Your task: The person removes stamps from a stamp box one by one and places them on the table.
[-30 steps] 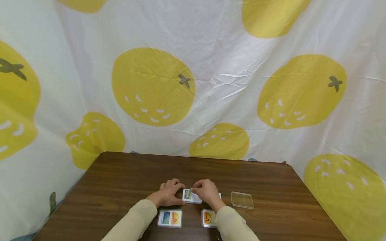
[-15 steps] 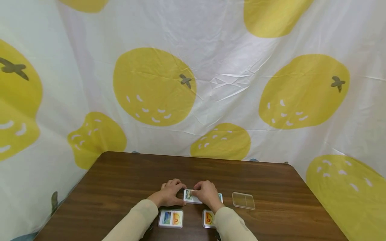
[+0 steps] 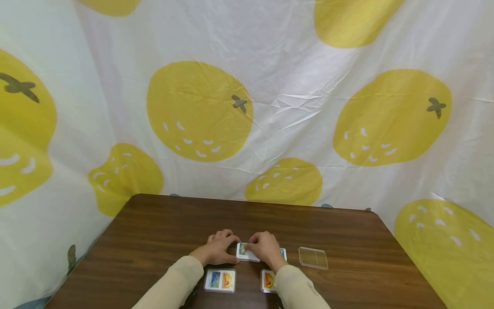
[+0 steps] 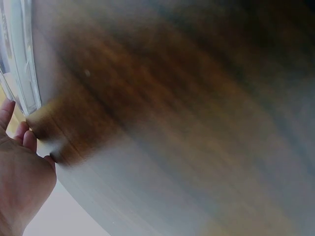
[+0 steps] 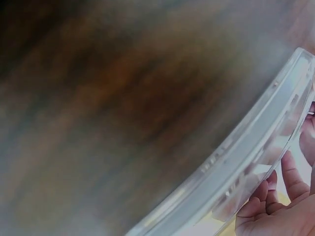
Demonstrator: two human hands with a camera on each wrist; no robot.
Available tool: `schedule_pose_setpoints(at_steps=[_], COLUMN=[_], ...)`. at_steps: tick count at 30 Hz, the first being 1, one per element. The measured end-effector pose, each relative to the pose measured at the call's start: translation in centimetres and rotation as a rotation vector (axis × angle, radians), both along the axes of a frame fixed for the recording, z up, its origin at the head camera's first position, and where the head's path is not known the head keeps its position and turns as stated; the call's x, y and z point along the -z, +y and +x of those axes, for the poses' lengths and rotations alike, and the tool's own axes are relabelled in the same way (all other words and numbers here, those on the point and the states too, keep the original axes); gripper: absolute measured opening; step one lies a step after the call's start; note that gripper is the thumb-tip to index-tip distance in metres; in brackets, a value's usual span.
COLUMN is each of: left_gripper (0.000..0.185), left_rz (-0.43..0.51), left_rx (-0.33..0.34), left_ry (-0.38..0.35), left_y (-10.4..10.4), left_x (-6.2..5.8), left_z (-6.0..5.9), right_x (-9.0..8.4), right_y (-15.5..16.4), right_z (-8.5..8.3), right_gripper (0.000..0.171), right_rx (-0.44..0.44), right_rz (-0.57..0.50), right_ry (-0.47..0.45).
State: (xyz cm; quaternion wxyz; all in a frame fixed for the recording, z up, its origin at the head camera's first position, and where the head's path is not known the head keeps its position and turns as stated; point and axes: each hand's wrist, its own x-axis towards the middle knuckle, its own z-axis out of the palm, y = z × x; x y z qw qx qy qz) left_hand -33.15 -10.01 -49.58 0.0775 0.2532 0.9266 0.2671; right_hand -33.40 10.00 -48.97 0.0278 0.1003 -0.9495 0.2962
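Person's got both hands on a white card stack [image 3: 243,249], one w/ a green pic on top, on the near half of a brown table [image 3: 166,231]. Left hand [image 3: 218,249] brackets the left end: thumb & forefinger spread apart, thumb by the near corner, forefinger by the far one, prob so the stack can't skid. Other left fingers bunch loosely beyond that.

Right hand [image 3: 266,248] arches over the other end, thumb & forefinger drawn together on top of the stack. Can't tell if they're pinching a card or just pressing, b/c the hand hides it. Coming in from above makes sense IMO, since flat cards give v. little edge to grab.

Another pictured piece [image 3: 284,253] peeks out past the right hand, mostly covered, so no clue what it's touching. Further right, well apart from the hands, a clear plastic tray [image 3: 313,258] lies flat, maybe a lid put aside for elbow room.

Nearer the person: left card case [image 3: 220,280] w/ a blue-green pic and an orange one, and right card case [image 3: 267,280], partly behind the right sleeve [image 3: 299,285]. Prob parked there to leave the middle free for the stack. Wrist cams mostly get blurry wood & clear plastic edges, so no help on the fingertips tbh.
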Motion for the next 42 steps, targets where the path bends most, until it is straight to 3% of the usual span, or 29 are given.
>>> schedule_pose_setpoints(at_steps=[31,42], left_gripper=[0.053,0.053], left_rz=[-0.014,-0.011], left_rx=[-0.007,-0.009], left_ry=[0.005,-0.003], left_y=[0.02,-0.07], left_x=[0.19,0.26], left_z=[-0.10,-0.14], right_x=[-0.26,-0.09], right_y=[-0.20,-0.45], right_z=[-0.22,-0.32], right_gripper=[0.012,0.010], right_rx=[0.027,0.029], right_rz=[0.027,-0.018], right_ry=[-0.021,-0.040])
